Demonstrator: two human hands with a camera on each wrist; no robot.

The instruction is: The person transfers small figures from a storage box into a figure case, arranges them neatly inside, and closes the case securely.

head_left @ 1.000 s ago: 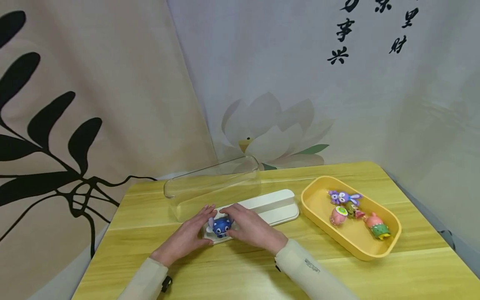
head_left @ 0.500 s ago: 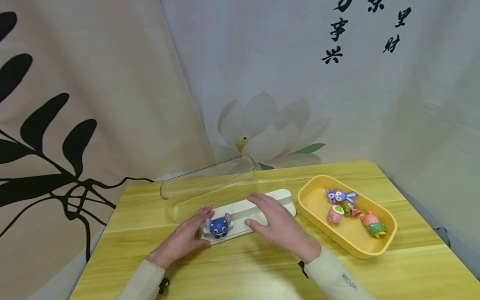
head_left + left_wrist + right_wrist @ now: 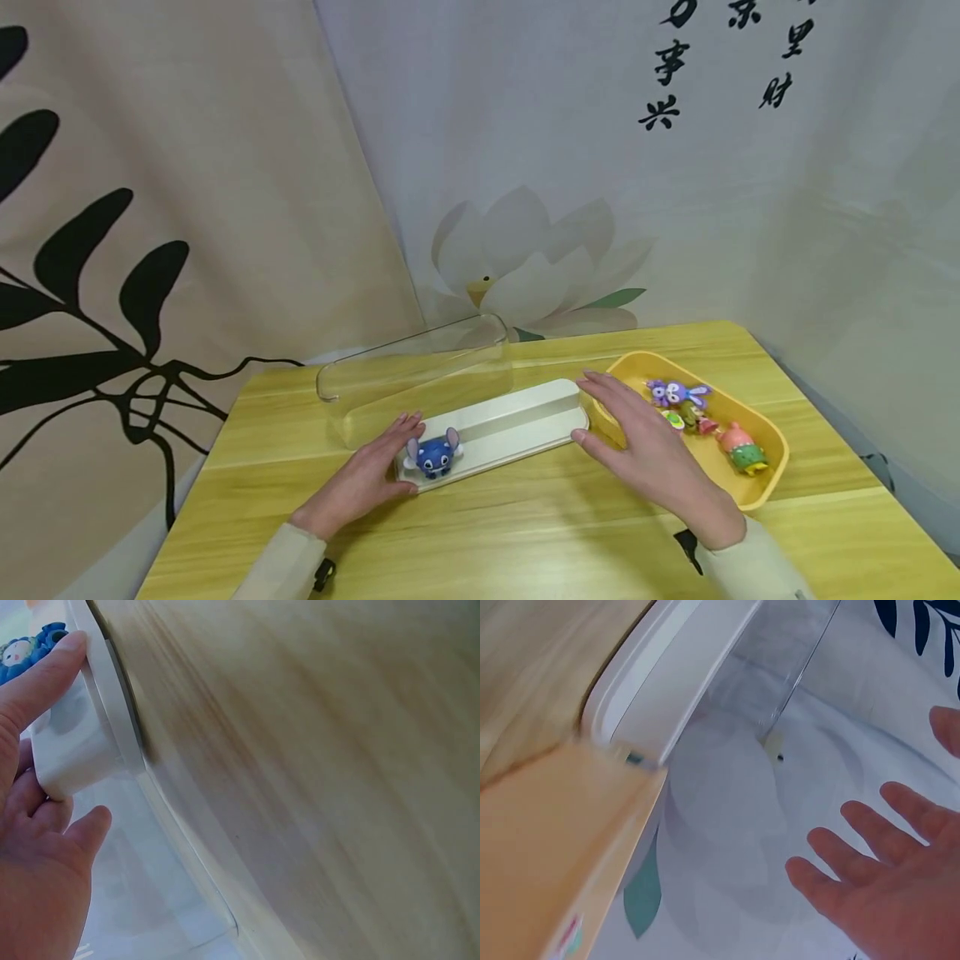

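A white two-step display base (image 3: 517,429) lies lengthwise on the table. On its left end stands a blue big-eared figurine (image 3: 435,458). My left hand (image 3: 360,483) grips that end of the base, thumb at the front edge and other fingers around the end and back; in the left wrist view the thumb (image 3: 49,679) lies beside the figurine. My right hand (image 3: 652,450), fingers spread and holding nothing, is over the near left rim of the yellow tray (image 3: 768,487), by the base's right end. Several small figurines lie in the tray, among them a purple rabbit-eared one (image 3: 677,393) and a pink-and-green one (image 3: 742,450).
A clear plastic cover (image 3: 416,375) stands behind the base, close to the curtain (image 3: 525,167) at the table's back. The wooden table (image 3: 525,542) extends in front of the base. Its right edge runs beyond the yellow tray.
My right hand has let go of the blue figurine and moved right to the yellow tray. The left hand stays at the base's left end. The view has shifted slightly.
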